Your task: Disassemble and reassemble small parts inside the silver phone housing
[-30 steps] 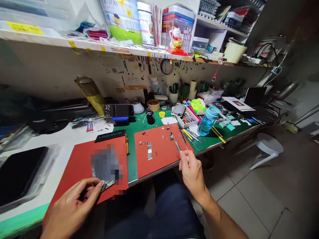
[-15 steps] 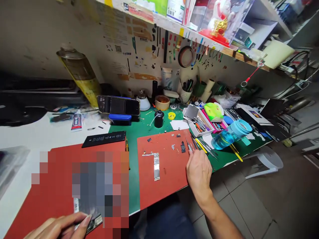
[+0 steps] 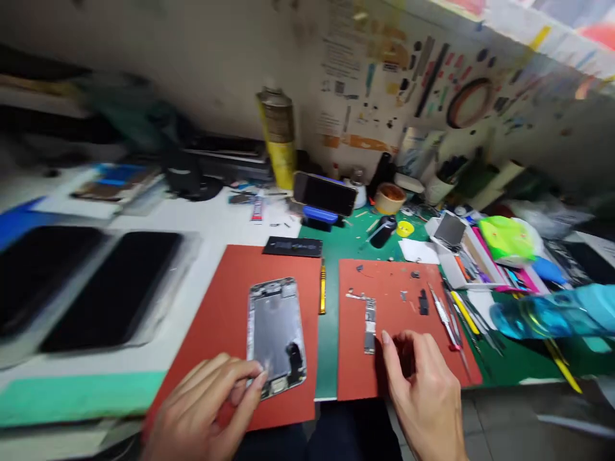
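A phone housing (image 3: 273,330) with a bare grey interior lies on the left red mat (image 3: 216,307). My left hand (image 3: 211,400) pinches its lower left corner between thumb and index finger. My right hand (image 3: 425,384) hovers over the right red mat (image 3: 355,378), fingers curled but thumb apart, nothing visible between them. Just left of its thumb lies a phone logic board (image 3: 369,325). Beyond it are small loose parts, including a black module (image 3: 423,302). A slim silver tool (image 3: 444,315) with a red end rests right of that hand.
A black battery (image 3: 293,246) lies across the left mat's top edge; a yellow screwdriver (image 3: 322,287) stands between the mats. Black-screened phones (image 3: 120,288) lie at left. At right are a tool box (image 3: 464,256), several thin tools and a blue bottle (image 3: 548,314). A propped phone (image 3: 325,194) stands behind.
My right hand has let go of the slim tool and moved left toward the logic board. My left hand still pinches the phone housing. The view has turned left.
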{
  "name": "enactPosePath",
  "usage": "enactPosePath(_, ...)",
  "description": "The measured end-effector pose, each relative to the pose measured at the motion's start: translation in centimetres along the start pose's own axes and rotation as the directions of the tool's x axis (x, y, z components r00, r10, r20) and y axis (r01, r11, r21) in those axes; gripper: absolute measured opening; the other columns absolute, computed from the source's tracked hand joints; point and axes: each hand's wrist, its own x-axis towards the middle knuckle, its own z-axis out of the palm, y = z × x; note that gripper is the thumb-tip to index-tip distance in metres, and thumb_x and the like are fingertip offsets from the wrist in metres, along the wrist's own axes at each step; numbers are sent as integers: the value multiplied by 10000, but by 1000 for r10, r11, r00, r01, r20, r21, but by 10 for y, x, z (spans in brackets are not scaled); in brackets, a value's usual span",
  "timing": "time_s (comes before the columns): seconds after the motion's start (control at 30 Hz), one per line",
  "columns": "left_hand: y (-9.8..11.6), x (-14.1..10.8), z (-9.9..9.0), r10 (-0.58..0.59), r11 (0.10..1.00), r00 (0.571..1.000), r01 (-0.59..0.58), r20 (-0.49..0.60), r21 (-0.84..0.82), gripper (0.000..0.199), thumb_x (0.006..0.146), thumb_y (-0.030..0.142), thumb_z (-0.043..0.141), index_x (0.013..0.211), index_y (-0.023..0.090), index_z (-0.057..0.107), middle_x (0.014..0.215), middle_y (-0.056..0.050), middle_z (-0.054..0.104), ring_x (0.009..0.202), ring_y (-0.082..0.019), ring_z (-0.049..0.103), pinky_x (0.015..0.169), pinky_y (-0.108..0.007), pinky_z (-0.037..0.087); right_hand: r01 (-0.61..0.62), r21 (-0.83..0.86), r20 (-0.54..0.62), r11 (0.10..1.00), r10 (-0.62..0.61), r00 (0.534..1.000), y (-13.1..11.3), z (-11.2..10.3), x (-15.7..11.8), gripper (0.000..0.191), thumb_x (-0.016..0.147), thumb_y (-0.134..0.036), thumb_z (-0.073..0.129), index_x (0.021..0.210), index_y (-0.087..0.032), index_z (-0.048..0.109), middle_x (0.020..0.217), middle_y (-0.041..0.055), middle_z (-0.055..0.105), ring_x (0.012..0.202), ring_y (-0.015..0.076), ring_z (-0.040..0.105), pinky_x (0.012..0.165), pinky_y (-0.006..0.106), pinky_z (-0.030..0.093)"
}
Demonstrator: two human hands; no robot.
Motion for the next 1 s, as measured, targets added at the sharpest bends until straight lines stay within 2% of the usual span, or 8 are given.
enactPosePath(0.1, 10, 7, -6, 26, 1000, 1000, -27, 10, 15, 121, 996, 259, 621, 884, 282, 660, 646, 26, 609, 570, -166, 593, 580, -312, 491, -13, -57, 101, 998, 19, 995, -14, 11, -2, 548, 1079, -732, 386, 961, -244, 605, 803, 36, 653, 614, 219, 664, 543, 333, 399)
enactPosePath(0.17, 13, 8, -7, 28, 999, 999, -29, 24, 25, 159, 1020, 235, 593, 871, 258, 644, 648, 28, 587, 579, -157, 574, 583, -304, 465, -24, -125, 134, 992, 40, 990, -17, 17, -1, 587, 1065, -769, 323, 916, -259, 574, 797, 44, 655, 575, 229, 646, 514, 339, 365)
enactPosePath(0.27, 13, 4, -8, 8, 1000, 999, -9, 50, 17, 167, 1044, 235, 569, 891, 248, 636, 680, 19, 600, 610, -163, 580, 618, -313, 462, -35, -169, 168, 985, 64, 984, -15, 22, 3, 557, 1065, -730, 303, 874, -277, 564, 792, 55, 676, 564, 249, 639, 513, 343, 348)
enactPosePath(0.4, 11, 0, -9, -24, 1000, 996, 25, 90, -9, 157, 1060, 245, 563, 918, 258, 630, 705, 20, 609, 647, -168, 604, 660, -315, 491, -118, -150, 237, 982, 152, 960, -12, 20, 9, 436, 1010, -653, 447, 822, -288, 592, 781, 62, 711, 597, 274, 652, 533, 343, 361)
enactPosePath(0.5, 11, 1, -11, -27, 999, 995, 30, 92, -28, 177, 1061, 269, 564, 896, 261, 629, 704, 20, 609, 657, -168, 612, 643, -306, 494, -186, -126, 259, 975, 213, 942, -13, 17, 12, 368, 956, -604, 544, 781, -288, 613, 764, 65, 730, 627, 280, 664, 570, 343, 394)
enactPosePath(0.67, 11, 6, -13, -42, 996, 996, 48, 76, -77, 202, 1042, 332, 577, 867, 272, 658, 689, 15, 621, 611, -170, 605, 575, -311, 484, -258, -54, 242, 965, 263, 934, -17, 11, 16, 358, 930, -579, 577, 759, -282, 681, 723, 64, 755, 600, 266, 665, 592, 341, 402)
enactPosePath(0.87, 12, 8, -11, -55, 995, 996, 60, 68, -79, 212, 1036, 373, 588, 872, 270, 674, 694, 13, 624, 612, -170, 609, 581, -298, 499, -290, 33, 263, 957, 271, 926, -7, 4, 18, 344, 911, -563, 623, 758, -266, 704, 656, 39, 724, 559, 239, 663, 572, 325, 422)
enactPosePath(1.0, 14, 7, -17, -72, 992, 990, 84, 117, -97, 218, 1053, 384, 578, 895, 269, 675, 728, 9, 645, 651, -170, 642, 597, -272, 525, -260, 31, 279, 965, 241, 929, -2, 6, 16, 345, 906, -550, 602, 725, -265, 671, 646, 25, 700, 538, 218, 636, 554, 315, 407)
